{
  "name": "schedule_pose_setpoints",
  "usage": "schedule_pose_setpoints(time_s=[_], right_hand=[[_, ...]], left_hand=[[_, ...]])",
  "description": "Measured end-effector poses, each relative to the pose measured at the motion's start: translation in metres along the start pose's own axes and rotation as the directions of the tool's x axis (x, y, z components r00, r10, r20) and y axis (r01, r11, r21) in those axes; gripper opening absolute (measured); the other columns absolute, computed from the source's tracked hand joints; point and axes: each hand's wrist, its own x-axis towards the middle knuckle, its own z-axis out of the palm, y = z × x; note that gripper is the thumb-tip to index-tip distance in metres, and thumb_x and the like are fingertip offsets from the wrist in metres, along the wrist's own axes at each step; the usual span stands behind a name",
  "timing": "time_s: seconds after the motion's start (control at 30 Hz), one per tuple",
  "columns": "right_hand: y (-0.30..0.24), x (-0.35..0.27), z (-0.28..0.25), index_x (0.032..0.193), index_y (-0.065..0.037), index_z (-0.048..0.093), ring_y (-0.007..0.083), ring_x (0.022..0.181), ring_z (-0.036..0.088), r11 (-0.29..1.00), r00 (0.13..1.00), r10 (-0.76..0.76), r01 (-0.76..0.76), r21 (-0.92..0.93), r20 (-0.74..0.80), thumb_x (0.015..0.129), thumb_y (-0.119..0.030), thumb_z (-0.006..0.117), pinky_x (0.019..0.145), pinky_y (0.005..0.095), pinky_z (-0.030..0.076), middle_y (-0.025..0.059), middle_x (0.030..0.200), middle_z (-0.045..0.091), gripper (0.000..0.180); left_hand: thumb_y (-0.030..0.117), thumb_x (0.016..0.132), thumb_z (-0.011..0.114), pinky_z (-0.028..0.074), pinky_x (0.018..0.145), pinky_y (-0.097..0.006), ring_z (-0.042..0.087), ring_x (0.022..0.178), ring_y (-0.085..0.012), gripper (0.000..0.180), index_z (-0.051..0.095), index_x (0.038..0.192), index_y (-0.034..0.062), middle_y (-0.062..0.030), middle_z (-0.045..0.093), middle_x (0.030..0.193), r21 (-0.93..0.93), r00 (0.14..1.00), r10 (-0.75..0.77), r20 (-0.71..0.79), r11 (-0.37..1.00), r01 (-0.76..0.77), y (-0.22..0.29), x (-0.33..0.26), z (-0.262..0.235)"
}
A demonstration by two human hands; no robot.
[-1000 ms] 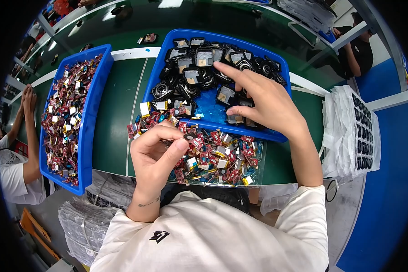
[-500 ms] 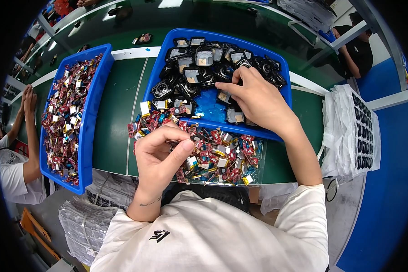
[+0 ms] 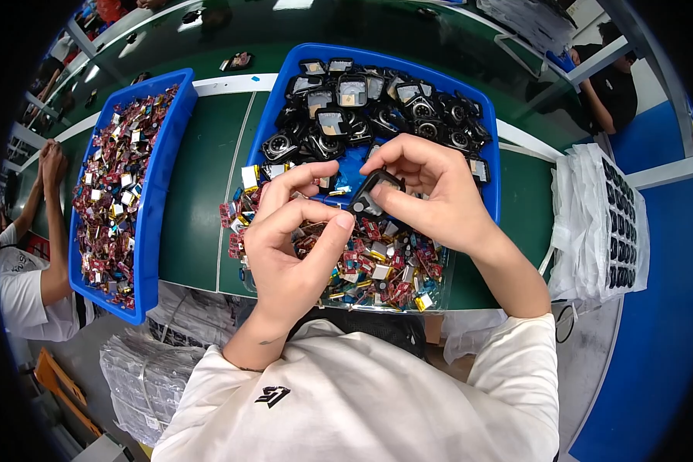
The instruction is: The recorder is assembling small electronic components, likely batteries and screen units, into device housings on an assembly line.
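Note:
My right hand [image 3: 443, 200] grips a black smartwatch case [image 3: 368, 202] between thumb and fingers, tilted, with its open inside partly in view. At the case's lower left corner, the thumb and index finger of my left hand [image 3: 289, 242] come together in a pinch; what lies between the tips is hidden. The left hand's other fingers curve above. Beneath both hands spreads a heap of small red circuit boards with silver and yellow battery cells [image 3: 362, 266]. Behind them stands a blue tray [image 3: 494, 181] of black watch cases [image 3: 331, 119].
A long blue bin [image 3: 146, 262] on the left holds many similar red boards and cells. Stacked trays of black parts in white wrapping [image 3: 597, 223] stand at the right. Another person's hands [image 3: 51, 165] show at the far left. Wrapped bundles [image 3: 142, 377] sit below the table.
My right hand has come back from the blue tray toward me, now with a watch case in it. My left hand has moved up and right to meet it.

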Motion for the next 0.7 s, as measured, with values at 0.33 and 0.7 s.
schedule_pose_setpoints(time_s=[0.33, 0.7], right_hand=[[-0.017, -0.009, 0.01, 0.101, 0.001, 0.059, 0.0009, 0.072, 0.055, 0.978, 0.979, 0.201, -0.202, 0.054, 0.026, 0.081, -0.004, 0.065, 0.061, 0.0166, 0.047, 0.0048, 0.09, 0.063, 0.021], [-0.015, -0.012, 0.014, 0.1, 0.002, 0.06, 0.0028, 0.073, 0.057, 0.995, 0.995, 0.097, -0.097, 0.009, -0.016, 0.083, -0.007, 0.067, 0.062, 0.0187, 0.05, 0.0041, 0.083, 0.064, 0.021]], left_hand=[[0.005, 0.071, 0.071, 0.04, 0.091, -0.036, 0.055, 0.103, -0.0247, 0.004, 0.069, 0.074, 0.0033, -0.0136, 0.065, 0.113, 0.197, 0.999, 0.037, -0.004, 0.98, -0.036, -0.003, 0.004, 0.002], [0.002, 0.072, 0.069, 0.038, 0.094, -0.037, 0.054, 0.102, -0.0231, 0.001, 0.068, 0.073, 0.0029, -0.0135, 0.066, 0.112, 0.148, 1.0, 0.018, 0.0, 0.989, -0.018, -0.005, 0.004, 0.001]])
